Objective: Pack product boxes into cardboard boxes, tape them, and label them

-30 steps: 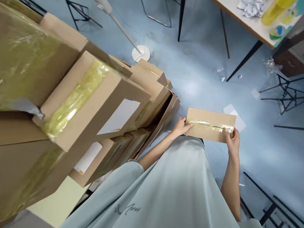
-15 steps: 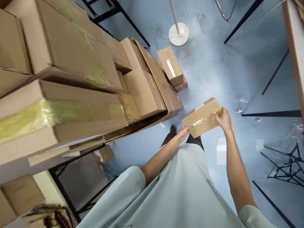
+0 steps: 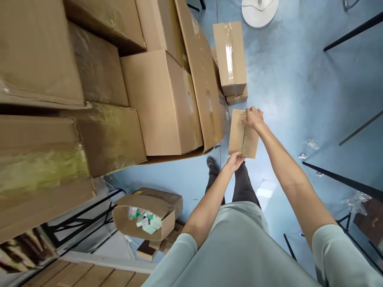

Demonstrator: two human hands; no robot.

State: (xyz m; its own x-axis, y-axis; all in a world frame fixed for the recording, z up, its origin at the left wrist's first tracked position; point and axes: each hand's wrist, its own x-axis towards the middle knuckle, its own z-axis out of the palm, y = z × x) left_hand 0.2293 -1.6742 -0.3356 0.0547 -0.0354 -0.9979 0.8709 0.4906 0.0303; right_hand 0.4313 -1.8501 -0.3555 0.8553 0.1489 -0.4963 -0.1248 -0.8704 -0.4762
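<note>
L hand (image 3: 235, 161) pinches near end of small taped box (image 3: 238, 137); R hand (image 3: 253, 118) clamps far end. Box hangs beside carton stack (image 3: 161, 103). Judgement: grip both ends firm, hold level, avoid stack edge.

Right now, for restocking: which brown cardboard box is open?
The tipped brown cardboard box at lower left, showing green-and-white packets; the rest, even the hand-held taped box, look closed.

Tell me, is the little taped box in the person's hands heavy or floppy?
Probably light: the small box is held in the air only at its ends by the left hand and right hand. Likely stiff: its cardboard faces look flat, not sagging. The shiny tape may feel slippery.
</note>
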